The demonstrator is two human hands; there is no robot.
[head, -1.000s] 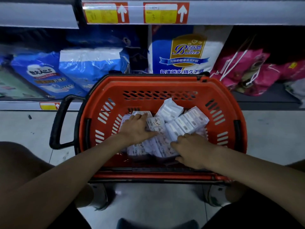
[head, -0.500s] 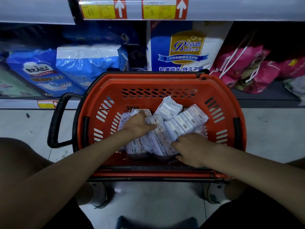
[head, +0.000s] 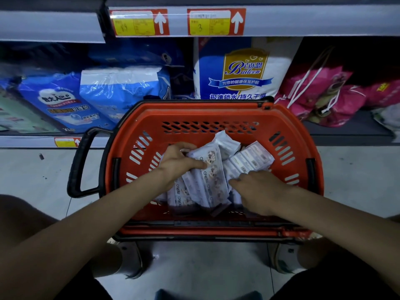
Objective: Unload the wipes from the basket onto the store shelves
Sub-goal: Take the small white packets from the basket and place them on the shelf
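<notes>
Down low, at your far left, blue packs (head: 56, 100) lay on the bottom shelf (head: 26, 141), whose front edge ran just behind the basket (head: 216, 115). Bare floor (head: 32, 176) lay open beside the basket's black handle (head: 79, 165), which stuck out sideways from the left wall.

Your left hand (head: 179, 163) was inside the basket near that wall. Its thumb lay across the face of one pack of wipes (head: 207, 176) and its fingers curled over the far end, gripping it. That pack was tilted up above the others. The rest stood crowded side by side in the middle of the basket, a few leaning barcode-up toward the right wall. Slatted wall showed bare on both sides of the pile.

Your right hand (head: 259, 191) lay palm down, fingers close together and nearly straight, tips touching the right edge of the stack.

Past the far rim stood a white and blue bag (head: 238, 68). To its right, pink bags (head: 324, 98) lay on the same shelf, with a strip of bare shelf in front of them. Two price labels (head: 216, 22) sat on the shelf edge above.
</notes>
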